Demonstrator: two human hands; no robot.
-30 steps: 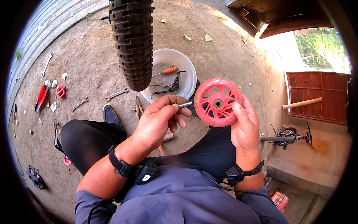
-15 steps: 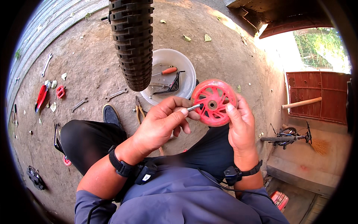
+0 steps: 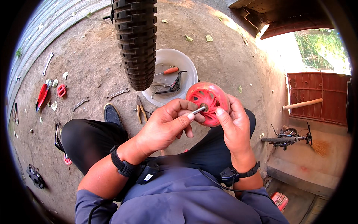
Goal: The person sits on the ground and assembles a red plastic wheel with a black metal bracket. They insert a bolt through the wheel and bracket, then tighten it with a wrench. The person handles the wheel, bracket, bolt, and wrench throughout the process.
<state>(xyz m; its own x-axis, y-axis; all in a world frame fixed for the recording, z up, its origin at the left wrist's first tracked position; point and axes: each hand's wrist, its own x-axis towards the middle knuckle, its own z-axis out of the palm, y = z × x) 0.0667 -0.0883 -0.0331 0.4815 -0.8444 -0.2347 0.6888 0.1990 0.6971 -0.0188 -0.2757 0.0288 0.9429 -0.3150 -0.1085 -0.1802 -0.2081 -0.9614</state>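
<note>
A red scooter wheel (image 3: 211, 95) with curved spokes and a bearing in its hub is gripped at its right rim by my right hand (image 3: 235, 125), thumb over the near face. Between thumb and fingers, my left hand (image 3: 169, 118) pinches a thin metal bolt (image 3: 198, 110). The bolt's far end meets the hub bearing; how deep it sits, if at all, I cannot tell. Behind the hands stands a whitish plastic basin (image 3: 189, 67) holding an orange-handled screwdriver (image 3: 170, 70) and a black metal bracket (image 3: 175, 84).
A knobby tyre (image 3: 136, 44) hangs above the basin. Pliers (image 3: 141, 110), wrenches (image 3: 118, 93), a red pedal (image 3: 61, 90) and a red-handled tool (image 3: 42, 97) lie on the dirt floor. To the right, a small bicycle (image 3: 289, 137) is near a wooden pole (image 3: 302, 103) and a broom (image 3: 319, 147).
The wheel has shifted left and turned its face toward the bolt. The bolt's tip has gone from over the spokes to the hub bearing.
</note>
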